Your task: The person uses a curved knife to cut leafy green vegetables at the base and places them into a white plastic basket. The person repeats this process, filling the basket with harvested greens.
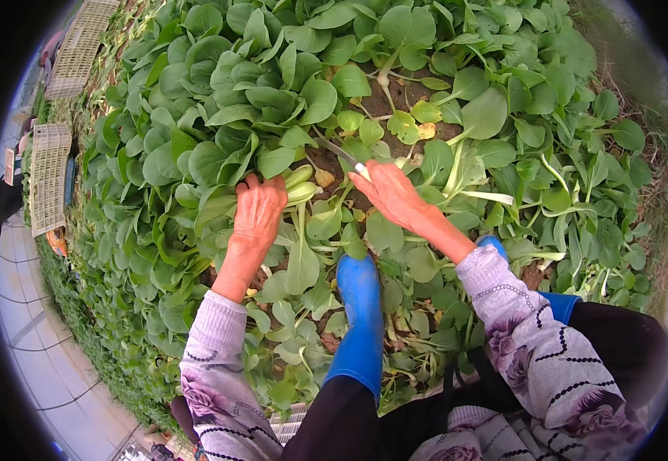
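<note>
My left hand (260, 210) is closed around leafy bok choy whose pale green stem bases (302, 192) stick out to the right of my fingers. Just to the right, my right hand (388, 193) grips a knife (339, 152) by its white handle. Its curved metal blade points up and left, close to the leaves and over bare soil. Dense standing bok choy (207, 109) grows above and left of my hands. Loose leaves (302, 265) and trimmed stalks lie on the ground below them.
My blue rubber boot (360, 305) stands among the leaves, with the other boot (490, 245) farther right. Yellow plastic crates (50, 178) line the bed's left side, near partly visible people. Cut greens (455, 173) lie at right, beside a dry grassy edge (656, 173).
</note>
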Demonstrator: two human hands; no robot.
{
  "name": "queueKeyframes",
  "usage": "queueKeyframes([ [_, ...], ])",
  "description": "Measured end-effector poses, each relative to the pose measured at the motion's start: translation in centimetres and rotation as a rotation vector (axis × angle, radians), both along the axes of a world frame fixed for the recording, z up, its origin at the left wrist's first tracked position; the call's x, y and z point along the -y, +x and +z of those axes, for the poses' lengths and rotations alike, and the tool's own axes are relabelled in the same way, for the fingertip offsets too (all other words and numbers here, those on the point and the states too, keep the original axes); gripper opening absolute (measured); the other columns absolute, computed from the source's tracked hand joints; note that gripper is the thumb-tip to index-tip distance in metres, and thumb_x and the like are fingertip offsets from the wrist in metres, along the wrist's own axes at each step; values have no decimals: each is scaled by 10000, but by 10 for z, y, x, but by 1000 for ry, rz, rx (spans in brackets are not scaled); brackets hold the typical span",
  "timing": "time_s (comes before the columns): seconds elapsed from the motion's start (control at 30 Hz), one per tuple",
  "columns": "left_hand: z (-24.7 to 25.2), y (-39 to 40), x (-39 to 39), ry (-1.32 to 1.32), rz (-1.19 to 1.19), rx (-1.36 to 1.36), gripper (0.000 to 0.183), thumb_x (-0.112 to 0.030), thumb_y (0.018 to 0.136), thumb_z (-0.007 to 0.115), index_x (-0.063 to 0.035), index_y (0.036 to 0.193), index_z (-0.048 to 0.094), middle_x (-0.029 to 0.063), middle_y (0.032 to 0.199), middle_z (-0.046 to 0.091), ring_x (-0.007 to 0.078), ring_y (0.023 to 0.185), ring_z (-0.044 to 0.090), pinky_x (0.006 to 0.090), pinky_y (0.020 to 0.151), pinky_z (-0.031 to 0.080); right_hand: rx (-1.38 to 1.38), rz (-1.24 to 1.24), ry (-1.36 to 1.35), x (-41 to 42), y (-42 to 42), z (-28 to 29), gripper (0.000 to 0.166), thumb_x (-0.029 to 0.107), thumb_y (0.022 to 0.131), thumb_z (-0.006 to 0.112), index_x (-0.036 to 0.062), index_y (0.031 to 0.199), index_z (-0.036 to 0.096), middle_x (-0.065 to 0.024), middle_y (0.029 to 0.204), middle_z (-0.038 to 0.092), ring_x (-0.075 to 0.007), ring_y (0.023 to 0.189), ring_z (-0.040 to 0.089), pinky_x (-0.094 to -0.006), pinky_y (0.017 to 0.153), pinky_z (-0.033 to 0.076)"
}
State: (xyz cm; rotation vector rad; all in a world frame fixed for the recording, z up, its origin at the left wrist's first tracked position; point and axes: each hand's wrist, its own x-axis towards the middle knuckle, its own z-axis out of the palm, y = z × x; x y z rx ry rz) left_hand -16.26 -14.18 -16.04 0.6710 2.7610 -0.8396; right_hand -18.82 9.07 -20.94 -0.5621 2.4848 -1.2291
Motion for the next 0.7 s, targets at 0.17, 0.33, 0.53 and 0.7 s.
queueKeyframes([
  [0.17,-10,4,12,222,72,-68,388,25,594,577,-8,978,530,94,1154,536,256,732,575,362,637,464,-175,93,-35,14,-29,-34,358,250,909,478,-51,716,471,-237,723,537,-415,728,527,-475,642,428],
  [0.33,-13,15,29,216,13,-89,349,-46,663,570,-3,1009,570,104,1248,525,241,828,594,323,702,474,325,173,4,28,-42,-19,421,270,921,442,-79,693,498,-237,712,561,-395,607,567,-432,590,473],
  [0.53,-14,17,27,225,-17,-107,381,-49,662,574,11,1038,573,115,1221,541,241,817,581,314,637,448,698,120,-41,36,-50,-21,456,281,932,419,-136,763,496,-226,685,568,-298,441,590,-363,490,502],
  [0.7,-10,16,20,221,1,-112,306,-38,669,543,2,972,563,128,1171,557,227,786,586,321,641,449,570,210,65,48,-50,-26,414,265,923,432,-131,834,511,-237,755,592,-302,480,607,-393,540,516],
])
